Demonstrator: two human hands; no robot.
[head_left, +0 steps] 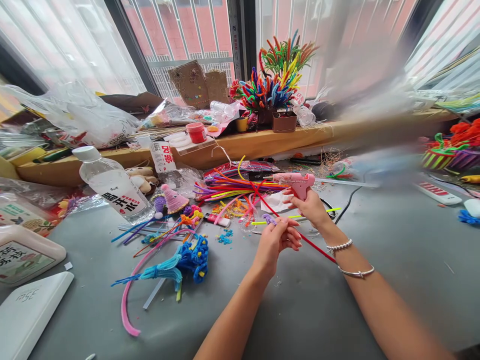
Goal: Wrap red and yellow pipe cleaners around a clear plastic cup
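Note:
My right hand (310, 206) is wrapped round the handle of a pink hot glue gun (296, 181), its nozzle pointing left and a clear glue stick jutting from the back. Lower and nearer, my left hand (276, 241) pinches a small purple pipe-cleaner piece (269, 218) between thumb and finger. A long red pipe cleaner (317, 249) runs slantwise past both hands. Behind them lies a bundle of colourful pipe cleaners (225, 187). To the left, a blue pipe-cleaner bouquet (161, 270) rests on the grey table (225, 325).
A water bottle (112, 185) leans on the left near a white box (35, 315). A pink crocheted hat shape (174, 200) and a red-and-white lighter (217, 220) lie mid-table. Potted pipe-cleaner plants (284, 121) stand on the sill. A black cord (348, 204) trails right. The upper right is blurred.

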